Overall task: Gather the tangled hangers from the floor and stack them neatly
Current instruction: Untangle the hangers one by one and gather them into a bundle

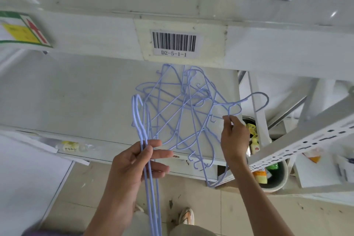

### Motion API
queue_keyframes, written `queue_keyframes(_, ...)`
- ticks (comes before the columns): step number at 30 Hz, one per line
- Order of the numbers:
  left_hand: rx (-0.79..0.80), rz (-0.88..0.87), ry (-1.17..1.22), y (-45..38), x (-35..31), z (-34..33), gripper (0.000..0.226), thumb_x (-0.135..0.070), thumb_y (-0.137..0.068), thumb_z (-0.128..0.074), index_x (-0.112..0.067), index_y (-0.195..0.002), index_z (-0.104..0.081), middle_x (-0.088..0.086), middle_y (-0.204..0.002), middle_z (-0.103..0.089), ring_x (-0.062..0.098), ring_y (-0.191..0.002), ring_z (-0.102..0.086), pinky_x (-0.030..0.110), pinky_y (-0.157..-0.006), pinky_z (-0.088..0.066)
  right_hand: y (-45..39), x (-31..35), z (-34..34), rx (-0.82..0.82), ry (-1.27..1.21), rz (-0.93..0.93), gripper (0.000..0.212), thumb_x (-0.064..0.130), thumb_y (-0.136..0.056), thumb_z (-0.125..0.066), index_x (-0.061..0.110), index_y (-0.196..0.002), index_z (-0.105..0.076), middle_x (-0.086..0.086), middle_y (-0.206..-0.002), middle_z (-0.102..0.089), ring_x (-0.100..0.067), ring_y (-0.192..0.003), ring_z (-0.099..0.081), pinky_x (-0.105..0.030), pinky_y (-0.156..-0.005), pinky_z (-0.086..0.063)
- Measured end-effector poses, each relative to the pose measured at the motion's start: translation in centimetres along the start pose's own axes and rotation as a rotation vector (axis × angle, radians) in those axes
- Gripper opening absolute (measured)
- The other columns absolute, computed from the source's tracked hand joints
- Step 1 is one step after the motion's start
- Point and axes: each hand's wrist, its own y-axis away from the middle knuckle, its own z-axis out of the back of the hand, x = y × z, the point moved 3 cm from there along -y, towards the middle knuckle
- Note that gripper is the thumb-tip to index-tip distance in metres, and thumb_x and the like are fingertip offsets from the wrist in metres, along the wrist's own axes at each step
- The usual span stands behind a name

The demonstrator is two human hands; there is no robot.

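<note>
The tangled hangers, thin pale-blue wire ones, lay in a knot on the white shelf just below the barcode label, some of their ends spilling over the shelf's front edge. One hanger stuck out of the knot on the side away from the label's left, its hook curving outward. The right hand was nearest it, and its fingers pinched that hanger's wire at the neck. On the other side of the knot the left hand held a few aligned hangers, fingers curled round them, their long axis running from below the label down toward the person. I judged the pinched hanger would have to come out sideways, away from the knot.
</note>
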Motion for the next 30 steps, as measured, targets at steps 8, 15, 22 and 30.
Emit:
queue_keyframes(8, -0.015, -0.020, -0.077, -0.3, -1.0, -1.0, 0.025, -0.026, -0.100, -0.057, -0.012, -0.112, -0.074, 0.008, -0.102, -0.082, 0.029, -0.084, -0.080, 0.024, -0.064, -0.061, 7.5, 5.8, 3.5, 0.168, -0.373, 0.050, 0.025, 0.042, -0.104, -0.050, 0.033, -0.101, -0.072, 0.007, -0.046, -0.031, -0.008, -0.043, -0.023, -0.022, -0.042, -0.018)
queue_keyframes(15, -0.020, -0.005, -0.075, -0.2, -0.8, -2.2, 0.022, -0.022, -0.103, -0.057, -0.013, -0.114, -0.074, 0.004, -0.104, -0.083, 0.027, -0.086, -0.080, 0.023, -0.067, -0.061, 12.6, 10.1, 1.9, 0.428, -0.352, 0.154, 0.023, 0.041, -0.105, -0.045, 0.031, -0.100, -0.065, -0.008, -0.050, -0.038, -0.010, -0.044, -0.028, -0.025, -0.045, -0.025)
queue_keyframes(22, -0.063, -0.036, -0.168, 0.4, 0.2, -1.4, 0.021, -0.014, -0.106, -0.054, -0.013, -0.110, -0.074, 0.002, -0.097, -0.083, 0.022, -0.089, -0.080, 0.023, -0.071, -0.062, 13.4, 10.7, 1.7, 0.482, -0.394, 0.083, 0.022, 0.029, -0.106, -0.054, 0.031, -0.090, -0.070, 0.007, -0.044, -0.047, -0.009, -0.041, -0.028, -0.019, -0.040, -0.024)
queue_keyframes(30, -0.133, -0.175, -0.275, 0.4, -4.4, 4.8, 0.022, -0.015, -0.105, -0.053, -0.013, -0.108, -0.075, 0.006, -0.094, -0.083, 0.026, -0.082, -0.081, 0.021, -0.069, -0.061, 7.6, 10.3, 6.1, 0.633, -0.132, 0.371, 0.009, 0.031, -0.099, -0.060, 0.033, -0.090, -0.062, 0.006, -0.060, -0.062, -0.013, -0.049, -0.060, -0.031, -0.048, -0.051)
